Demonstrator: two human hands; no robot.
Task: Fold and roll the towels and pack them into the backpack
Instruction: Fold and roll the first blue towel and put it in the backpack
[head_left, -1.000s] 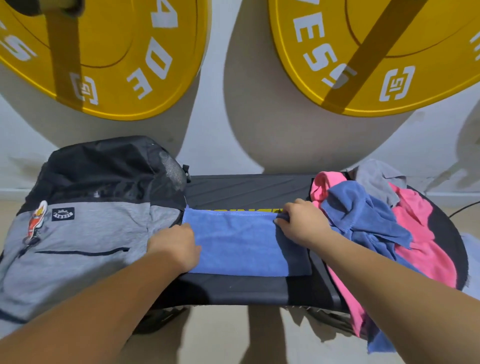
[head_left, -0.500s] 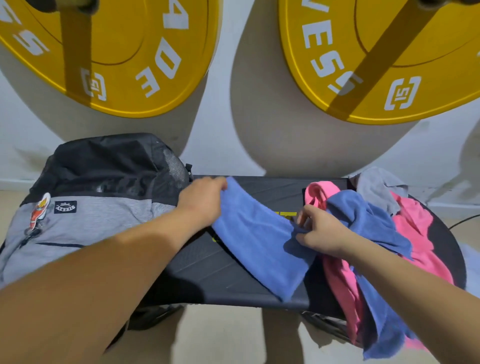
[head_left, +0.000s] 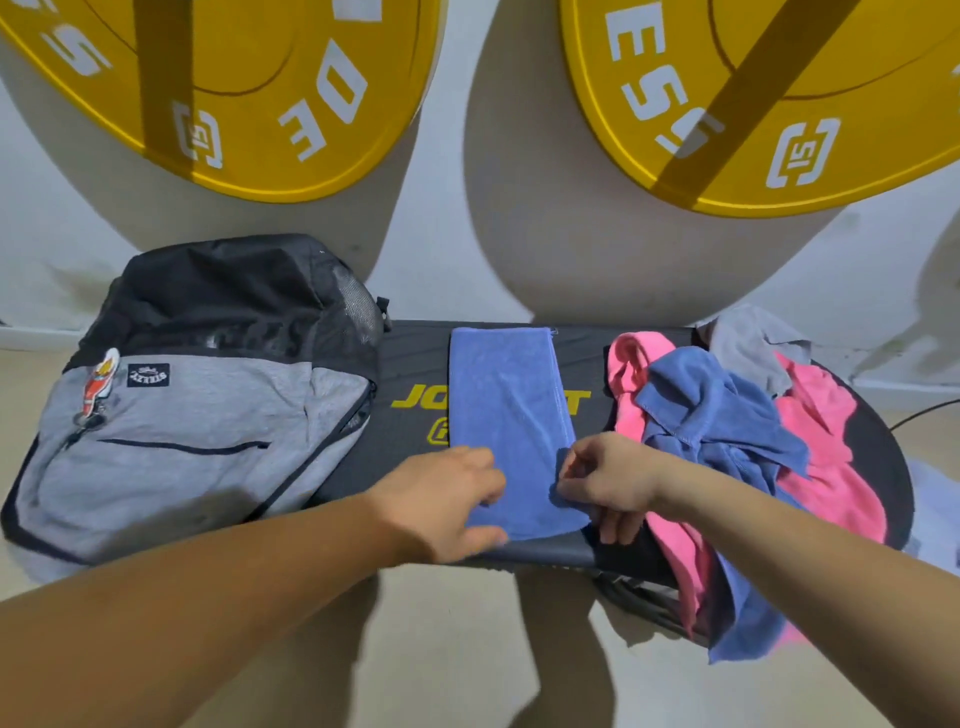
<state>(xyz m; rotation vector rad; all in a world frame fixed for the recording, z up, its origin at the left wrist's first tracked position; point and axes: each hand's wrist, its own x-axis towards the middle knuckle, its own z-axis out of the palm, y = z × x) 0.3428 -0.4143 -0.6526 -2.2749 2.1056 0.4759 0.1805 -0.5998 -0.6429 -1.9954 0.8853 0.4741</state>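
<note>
Two big yellow weight plates, one on the left (head_left: 249, 93) and one on the right (head_left: 779, 104), hang against a pale wall (head_left: 452, 234), each bearing white lettering and crossed by a darker band. Both throw broad rounded shadows on the wall below them. A black table (head_left: 415, 358) stands under them, with partly covered yellow lettering (head_left: 415, 401) on its top. The floor (head_left: 467, 649) is beige, and a thin dark cable (head_left: 924, 410) lies at the far right.
</note>
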